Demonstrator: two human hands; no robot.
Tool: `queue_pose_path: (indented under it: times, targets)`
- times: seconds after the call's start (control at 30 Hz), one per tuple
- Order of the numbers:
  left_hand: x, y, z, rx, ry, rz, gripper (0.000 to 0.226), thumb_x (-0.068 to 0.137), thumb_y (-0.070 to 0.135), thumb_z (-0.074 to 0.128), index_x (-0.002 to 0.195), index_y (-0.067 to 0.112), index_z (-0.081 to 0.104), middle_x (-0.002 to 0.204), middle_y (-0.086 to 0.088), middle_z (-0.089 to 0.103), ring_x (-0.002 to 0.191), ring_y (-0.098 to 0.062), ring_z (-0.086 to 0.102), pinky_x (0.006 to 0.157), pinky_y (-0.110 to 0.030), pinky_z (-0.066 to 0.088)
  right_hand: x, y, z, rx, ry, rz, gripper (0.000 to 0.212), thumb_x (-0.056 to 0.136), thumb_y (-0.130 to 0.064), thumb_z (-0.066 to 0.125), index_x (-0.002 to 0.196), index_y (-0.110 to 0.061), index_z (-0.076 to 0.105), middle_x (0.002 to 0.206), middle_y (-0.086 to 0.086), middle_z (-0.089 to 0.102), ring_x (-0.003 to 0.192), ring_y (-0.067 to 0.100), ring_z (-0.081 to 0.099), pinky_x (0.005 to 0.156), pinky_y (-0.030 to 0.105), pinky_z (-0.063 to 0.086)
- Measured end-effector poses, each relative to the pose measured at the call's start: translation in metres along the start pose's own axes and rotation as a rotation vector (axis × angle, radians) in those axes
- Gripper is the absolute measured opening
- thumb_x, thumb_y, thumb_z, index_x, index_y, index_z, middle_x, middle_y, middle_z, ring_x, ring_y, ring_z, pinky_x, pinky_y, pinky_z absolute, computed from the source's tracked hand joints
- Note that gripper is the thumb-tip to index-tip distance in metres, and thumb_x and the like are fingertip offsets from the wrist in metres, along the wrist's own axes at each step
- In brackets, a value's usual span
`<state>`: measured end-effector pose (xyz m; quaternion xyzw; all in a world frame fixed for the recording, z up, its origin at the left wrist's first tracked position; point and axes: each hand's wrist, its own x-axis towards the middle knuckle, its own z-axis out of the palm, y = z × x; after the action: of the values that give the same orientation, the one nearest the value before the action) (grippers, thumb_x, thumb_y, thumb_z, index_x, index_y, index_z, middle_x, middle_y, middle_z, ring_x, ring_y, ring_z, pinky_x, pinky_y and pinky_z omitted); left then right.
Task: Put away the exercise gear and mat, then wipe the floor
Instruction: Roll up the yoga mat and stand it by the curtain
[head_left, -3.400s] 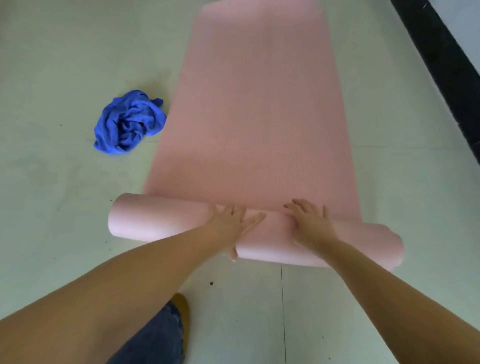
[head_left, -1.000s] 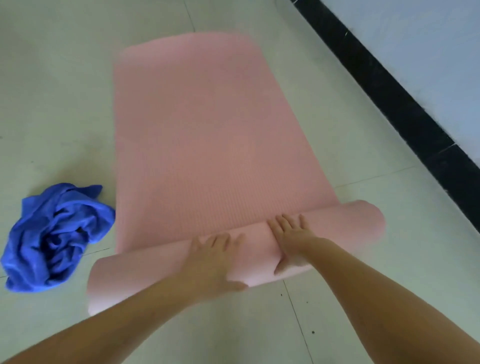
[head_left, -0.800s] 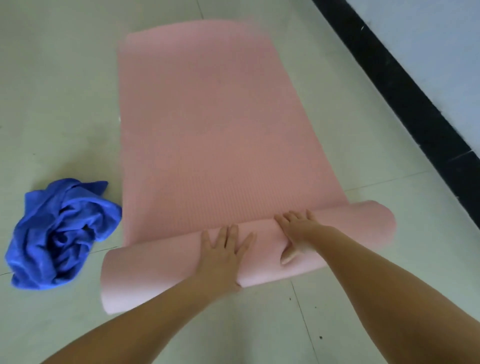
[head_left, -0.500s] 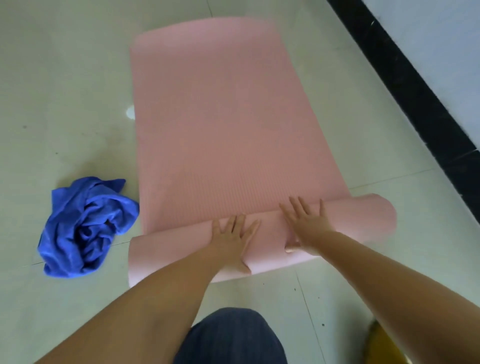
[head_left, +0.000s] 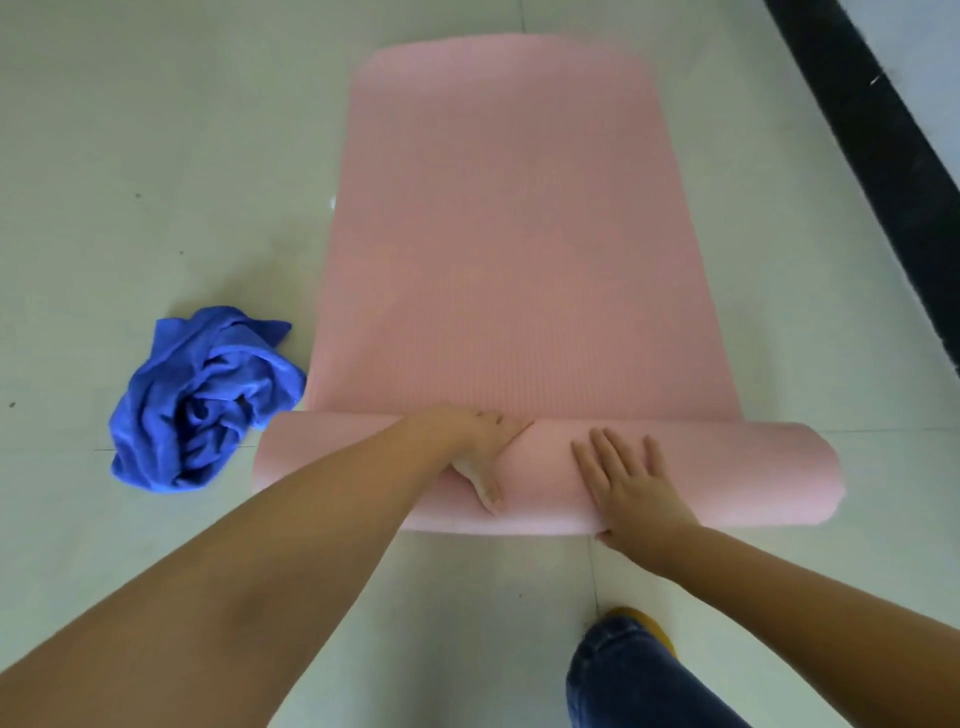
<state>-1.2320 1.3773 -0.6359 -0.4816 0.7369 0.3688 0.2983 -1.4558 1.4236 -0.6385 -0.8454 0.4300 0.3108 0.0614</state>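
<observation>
A pink exercise mat (head_left: 509, 249) lies on the pale tiled floor, its near end wound into a thick roll (head_left: 727, 478) that runs left to right. My left hand (head_left: 483, 447) presses on the top of the roll near its middle, fingers reaching over the far side, thumb on the near side. My right hand (head_left: 628, 483) lies flat on the roll just to the right, fingers straight and spread. A crumpled blue cloth (head_left: 202, 400) sits on the floor against the roll's left end.
A black skirting strip (head_left: 872, 156) runs along the wall at the right. My knee in blue jeans (head_left: 639, 680) and a yellow shoe tip (head_left: 644, 623) are at the bottom right. Pale floor tiles (head_left: 156, 156) stretch to the left.
The roll has grown thicker and moved farther along the mat, so less mat lies flat. The roll's left end now reaches the blue cloth. My leg has shifted to the right.
</observation>
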Motion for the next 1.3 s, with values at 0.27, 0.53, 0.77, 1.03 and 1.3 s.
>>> queue_pose_path:
  times: [0.27,0.53,0.77,1.03,1.3]
  targets:
    - [-0.013,0.079,0.050,0.104,0.203,-0.397,0.110,0.085,0.035,0.066,0.146,0.006,-0.020,0.151,-0.034,-0.011,0.138,-0.055,-0.009,0.103,-0.074,-0.001,0.012,0.013,0.017,0.035,0.077,-0.032,0.122,0.031,-0.052,0.088,0.131,-0.003,0.040,0.119,0.023,0.063,0.107,0.039,0.063,0.082,0.064,0.047]
    - [0.000,0.034,-0.021,0.028,0.114,-0.211,0.110,0.067,0.048,0.078,0.147,0.012,0.012,0.142,-0.020,0.033,0.126,-0.040,0.038,0.104,-0.059,0.030,0.040,0.049,-0.034,0.121,0.021,-0.092,0.102,0.076,-0.060,0.054,0.151,-0.022,-0.003,0.159,0.002,0.006,0.145,0.021,0.010,0.113,0.059,0.005]
    - [0.027,0.009,-0.070,0.094,0.036,-0.107,0.094,0.068,0.054,0.076,0.139,0.007,0.037,0.140,-0.014,0.047,0.124,-0.036,0.048,0.106,-0.057,0.031,0.032,0.005,-0.016,0.124,0.208,0.102,0.128,0.057,-0.052,0.079,0.149,-0.001,0.006,0.155,0.024,0.016,0.143,0.037,0.018,0.101,0.073,0.020]
    - [-0.003,0.003,-0.020,0.197,0.603,-0.270,0.091,0.093,0.050,0.045,0.148,0.011,-0.016,0.157,-0.021,-0.005,0.145,-0.037,-0.003,0.109,-0.065,0.001,0.103,0.053,-0.067,0.275,-0.077,0.044,0.123,0.069,-0.060,0.070,0.150,-0.016,-0.011,0.159,0.005,0.001,0.146,0.026,0.002,0.112,0.064,0.007]
    - [0.023,-0.008,0.017,0.273,0.639,-0.315,0.117,0.080,0.050,0.065,0.144,0.017,-0.027,0.155,-0.023,-0.016,0.142,-0.045,-0.011,0.103,-0.074,0.002,0.142,0.079,-0.094,0.318,-0.186,0.036,0.123,0.062,-0.064,0.074,0.151,-0.025,-0.001,0.158,0.003,0.011,0.144,0.027,0.016,0.112,0.063,0.013]
